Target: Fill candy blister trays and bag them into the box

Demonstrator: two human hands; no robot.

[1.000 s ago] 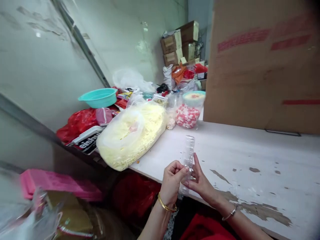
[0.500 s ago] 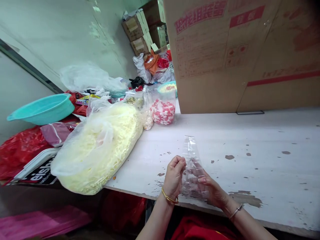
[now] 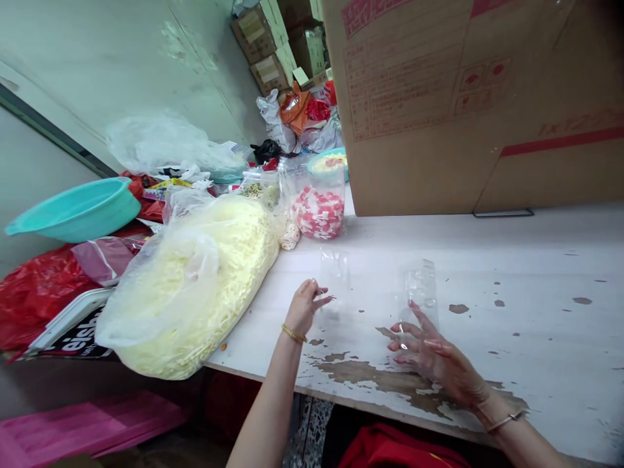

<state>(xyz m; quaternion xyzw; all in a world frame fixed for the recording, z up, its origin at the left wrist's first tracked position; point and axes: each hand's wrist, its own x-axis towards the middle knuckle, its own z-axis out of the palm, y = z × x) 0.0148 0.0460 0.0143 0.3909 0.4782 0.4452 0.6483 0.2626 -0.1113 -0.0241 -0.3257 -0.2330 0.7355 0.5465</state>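
My left hand (image 3: pixel 305 305) pinches the near-left edge of a thin clear plastic tray (image 3: pixel 336 270) over the white tabletop. Its thumb and forefinger meet at that edge, though the transparent material makes the contact faint. To the right, my right hand (image 3: pixel 433 357) has its fingers spread around more clear plastic trays (image 3: pixel 422 283), which look nested together. The thumb lies over them and the fingertips show on their left side, partly through the plastic. How many trays are there I cannot tell.
A big bag of pale yellow shreds (image 3: pixel 234 253) lies to the left, beside a clear bag of pink-and-white pieces (image 3: pixel 319 211). A large cardboard box (image 3: pixel 429 169) stands at the back right. A turquoise basin (image 3: pixel 78 211) rests far left. The worn tabletop (image 3: pixel 536 260) has peeled patches.
My hands have moved apart, the left one to the left and the right one to the right. The clear plastic that was together between them is now in two separate parts.
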